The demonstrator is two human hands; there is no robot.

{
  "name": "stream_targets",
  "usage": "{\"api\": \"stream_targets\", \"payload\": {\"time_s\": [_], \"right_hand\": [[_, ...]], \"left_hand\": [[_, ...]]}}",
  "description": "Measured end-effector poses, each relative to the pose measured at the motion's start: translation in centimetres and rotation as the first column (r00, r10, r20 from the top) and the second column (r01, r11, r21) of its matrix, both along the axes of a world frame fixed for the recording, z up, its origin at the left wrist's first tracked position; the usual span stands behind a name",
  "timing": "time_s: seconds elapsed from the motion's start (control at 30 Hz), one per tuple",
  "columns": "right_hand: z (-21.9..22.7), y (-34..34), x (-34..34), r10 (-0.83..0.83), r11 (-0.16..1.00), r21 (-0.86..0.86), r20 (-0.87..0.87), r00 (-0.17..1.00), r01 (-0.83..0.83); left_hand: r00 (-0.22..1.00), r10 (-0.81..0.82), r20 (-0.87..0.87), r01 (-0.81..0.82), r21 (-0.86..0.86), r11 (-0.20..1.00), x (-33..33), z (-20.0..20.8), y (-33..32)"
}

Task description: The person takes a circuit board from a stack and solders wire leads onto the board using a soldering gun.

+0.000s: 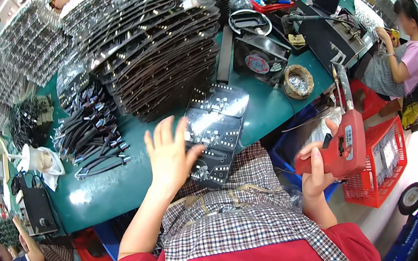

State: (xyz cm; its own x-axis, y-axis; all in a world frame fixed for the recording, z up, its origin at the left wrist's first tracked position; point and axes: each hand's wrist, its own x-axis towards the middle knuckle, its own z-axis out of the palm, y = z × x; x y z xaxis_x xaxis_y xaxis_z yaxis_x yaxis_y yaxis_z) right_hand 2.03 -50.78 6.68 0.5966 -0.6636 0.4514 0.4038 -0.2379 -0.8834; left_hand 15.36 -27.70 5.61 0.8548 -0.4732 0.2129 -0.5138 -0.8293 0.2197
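Note:
A black circuit board panel lies at the table's near edge, partly over my checked apron. Over its left side is my left hand, fingers spread and holding nothing. The thumb overlaps the board; whether it presses on it I cannot tell. Off to the right, my right hand grips a red soldering gun by its handle. Its metal tip points up and away, apart from the board. Beyond the board rises a tall stack of black circuit boards.
Bundled black cables lie left of the stack. A fan and a round tin stand at the right, near a dark metal stand. A red basket sits below the table's right side. Co-workers are at both sides.

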Motion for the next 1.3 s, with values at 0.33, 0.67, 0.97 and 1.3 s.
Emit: {"api": "stream_targets", "payload": {"time_s": [0.33,0.67,0.97,1.3], "right_hand": [[-0.3,1.7,-0.1,0.020,0.999,-0.034,-0.063,0.998,-0.022],[-0.4,1.9,0.7,0.009,0.998,-0.062,-0.076,0.997,-0.014],[0.2,1.6,0.6,-0.044,0.996,-0.078,-0.050,0.998,0.040],[0.7,2.6,0.2,-0.062,0.992,-0.115,-0.061,0.996,0.054]], "left_hand": [[0.841,-0.502,-0.200,0.535,0.170,0.828,-2.8,-1.8,3.8],[0.870,-0.489,-0.060,0.492,0.160,0.856,-3.3,-3.8,2.9],[0.882,-0.437,-0.174,0.455,0.075,0.888,-4.8,-2.3,-0.4],[0.905,-0.389,-0.173,0.391,-0.026,0.920,-4.1,-2.9,-0.1]]}}
